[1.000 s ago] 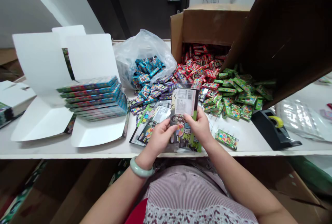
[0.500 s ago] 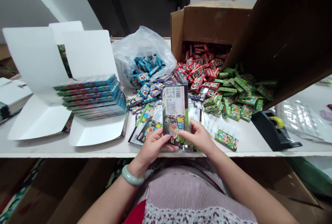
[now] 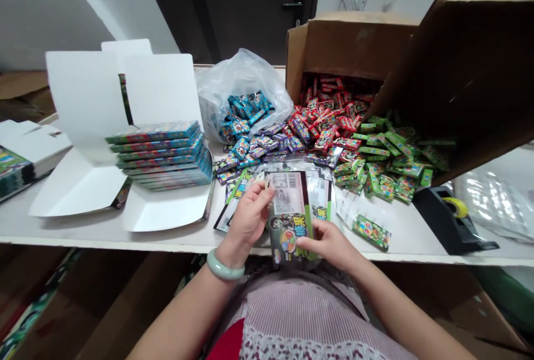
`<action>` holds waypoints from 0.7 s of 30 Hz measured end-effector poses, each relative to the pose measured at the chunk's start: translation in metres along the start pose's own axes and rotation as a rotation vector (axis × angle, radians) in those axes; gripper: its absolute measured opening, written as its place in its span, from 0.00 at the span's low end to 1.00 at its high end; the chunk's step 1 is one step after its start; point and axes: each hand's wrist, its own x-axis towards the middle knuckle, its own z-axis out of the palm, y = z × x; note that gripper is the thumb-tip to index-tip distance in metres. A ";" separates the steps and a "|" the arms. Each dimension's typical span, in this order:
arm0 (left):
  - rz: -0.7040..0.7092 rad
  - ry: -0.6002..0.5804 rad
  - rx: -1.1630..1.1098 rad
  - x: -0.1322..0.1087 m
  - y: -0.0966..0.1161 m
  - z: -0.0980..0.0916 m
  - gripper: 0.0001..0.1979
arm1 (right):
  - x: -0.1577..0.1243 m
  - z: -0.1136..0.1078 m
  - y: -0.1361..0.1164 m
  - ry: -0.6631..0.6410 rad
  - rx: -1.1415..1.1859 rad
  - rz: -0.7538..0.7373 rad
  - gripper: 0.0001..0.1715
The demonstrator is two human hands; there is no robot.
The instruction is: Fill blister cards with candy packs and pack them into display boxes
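The fingers of your left hand (image 3: 250,212) and right hand (image 3: 334,244) pinch the printed pouch (image 3: 290,226) by opposite sides, its bottom overlapping the table's (image 3: 104,232) front edge in view. A loosened pinch could drop it onto your lap. Piled small boxes (image 3: 325,140) crowd the white surface; a dark door (image 3: 246,9) stands behind.

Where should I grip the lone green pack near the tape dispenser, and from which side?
I'd pinch the green pack mid-length by its long edges, from above: it lies flat, apart from the green pile, long edges exposed.
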 end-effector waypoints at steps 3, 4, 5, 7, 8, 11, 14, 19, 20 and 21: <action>0.073 0.054 0.083 -0.011 -0.012 -0.001 0.13 | -0.002 -0.012 -0.021 0.014 0.106 -0.047 0.24; 0.079 0.054 0.107 -0.015 -0.016 -0.001 0.13 | -0.001 -0.015 -0.028 0.056 0.102 -0.084 0.24; 0.062 0.038 0.112 -0.018 -0.018 0.000 0.13 | 0.000 -0.016 -0.033 0.103 0.081 -0.111 0.21; -0.017 -0.022 0.071 -0.025 -0.021 0.000 0.15 | 0.003 -0.018 -0.039 0.154 0.044 -0.123 0.12; -0.064 -0.057 0.038 -0.027 -0.021 0.000 0.16 | 0.004 -0.018 -0.039 0.154 0.045 -0.118 0.10; -0.135 -0.130 -0.023 -0.030 -0.019 -0.003 0.19 | 0.005 -0.015 -0.033 0.090 0.106 -0.118 0.09; -0.011 -0.137 0.020 -0.029 -0.016 -0.007 0.30 | 0.002 -0.011 -0.024 0.163 0.177 -0.160 0.24; 0.051 -0.230 0.235 -0.032 -0.010 -0.013 0.26 | -0.010 -0.006 -0.019 0.287 0.120 -0.232 0.34; 0.047 -0.246 0.258 -0.033 -0.009 -0.013 0.24 | -0.012 -0.007 -0.020 0.268 0.085 -0.235 0.29; 0.051 -0.258 0.276 -0.035 -0.008 -0.014 0.22 | -0.015 -0.009 -0.022 0.247 0.049 -0.232 0.25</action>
